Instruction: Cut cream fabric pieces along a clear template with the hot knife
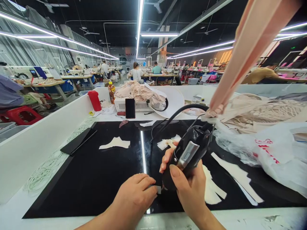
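Pale green cord point(40, 172), one tangled heap, lying along the left edge of a black board point(79, 188). Black folder point(78, 140), one, resting partly on the cord. Red cup point(94, 100), one, leaning at the white side wall point(48, 137). Bottle point(111, 92), one, yellow-capped, upright. Pale cutout point(115, 143), one, flat on the board. Phone point(130, 108), one, propped before a vented white box point(153, 106) that bears a pile of beige fabric point(140, 91). Left hand point(135, 195), low over the board's middle; thumb and fingers pinch a small pale strip point(158, 189), its end jutting rightward, just beside the tool's base. Black tool point(187, 158), one, tilted, with a silver plate on its side, below a hanging pink strap point(244, 60). Right hand point(190, 188), wrapped around the tool, thumb against its near side. Cream pieces point(212, 190), overlapping, right of that hand. Long pale piece point(238, 177), one, slanting. Plastic bag point(285, 153), white with red print, far right.
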`<state>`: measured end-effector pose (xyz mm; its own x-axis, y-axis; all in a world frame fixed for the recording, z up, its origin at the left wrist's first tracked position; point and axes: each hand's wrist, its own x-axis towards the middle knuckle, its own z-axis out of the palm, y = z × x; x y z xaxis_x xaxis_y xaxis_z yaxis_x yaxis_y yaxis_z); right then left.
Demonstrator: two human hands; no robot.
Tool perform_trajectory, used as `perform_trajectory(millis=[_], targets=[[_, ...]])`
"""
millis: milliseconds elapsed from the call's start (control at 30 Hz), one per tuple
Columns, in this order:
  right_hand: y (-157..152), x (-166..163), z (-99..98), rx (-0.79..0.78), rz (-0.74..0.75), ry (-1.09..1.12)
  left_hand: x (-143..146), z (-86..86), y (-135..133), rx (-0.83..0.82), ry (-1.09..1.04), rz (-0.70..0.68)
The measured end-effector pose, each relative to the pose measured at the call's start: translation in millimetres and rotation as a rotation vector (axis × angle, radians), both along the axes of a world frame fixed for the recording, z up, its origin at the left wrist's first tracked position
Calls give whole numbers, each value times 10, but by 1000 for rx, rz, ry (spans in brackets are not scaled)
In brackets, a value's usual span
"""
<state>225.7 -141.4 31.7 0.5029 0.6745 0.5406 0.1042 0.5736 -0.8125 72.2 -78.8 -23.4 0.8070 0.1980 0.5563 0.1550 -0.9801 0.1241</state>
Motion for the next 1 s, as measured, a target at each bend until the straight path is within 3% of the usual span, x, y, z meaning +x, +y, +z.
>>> perform_trajectory(millis=[367, 500, 633, 767, 867, 1000], targets=[[11, -25, -24, -18, -18, -19, -7, -35, 16, 0, 40, -17], [0, -6, -12, -32, -27, -37, -61, 29, -9, -32, 57, 5], [11, 46, 19, -15, -19, 13, -354, 136, 14, -33, 131, 88], [27, 34, 54, 14, 28, 91, -779, 134, 18, -38, 178, 233], [50, -66, 66, 2, 61, 129, -996, 75, -69, -133, 176, 354], [119, -279, 36, -22, 181, 149, -1064, 13, -189, -291, 147, 415]])
